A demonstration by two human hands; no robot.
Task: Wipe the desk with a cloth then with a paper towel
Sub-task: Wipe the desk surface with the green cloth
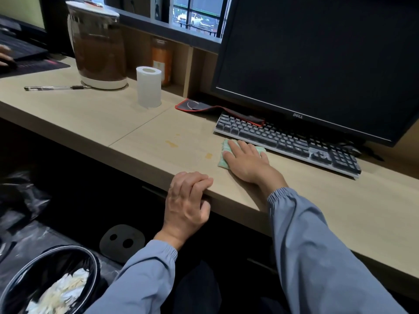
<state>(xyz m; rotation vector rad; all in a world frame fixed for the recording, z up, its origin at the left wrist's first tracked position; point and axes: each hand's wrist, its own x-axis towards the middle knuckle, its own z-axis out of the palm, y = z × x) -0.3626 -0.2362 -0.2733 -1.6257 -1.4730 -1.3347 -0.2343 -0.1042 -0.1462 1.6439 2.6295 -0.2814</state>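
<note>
My right hand [247,163] lies flat, palm down, on a small light-green cloth [223,160] pressed to the wooden desk [102,118], just in front of the keyboard. Most of the cloth is hidden under the hand. Left of the cloth, yellowish stains [171,143] mark the desk surface. My left hand [187,200] grips the desk's front edge, fingers curled over the top and thumb underneath. A white paper towel roll [148,87] stands upright further back on the desk, to the left.
A keyboard [288,141] and a dark monitor [317,60] fill the right back. A red-edged mouse pad [204,107] lies under the keyboard's left end. A kettle [97,46] and a pen [56,87] sit at the back left. A lined bin [52,279] stands below.
</note>
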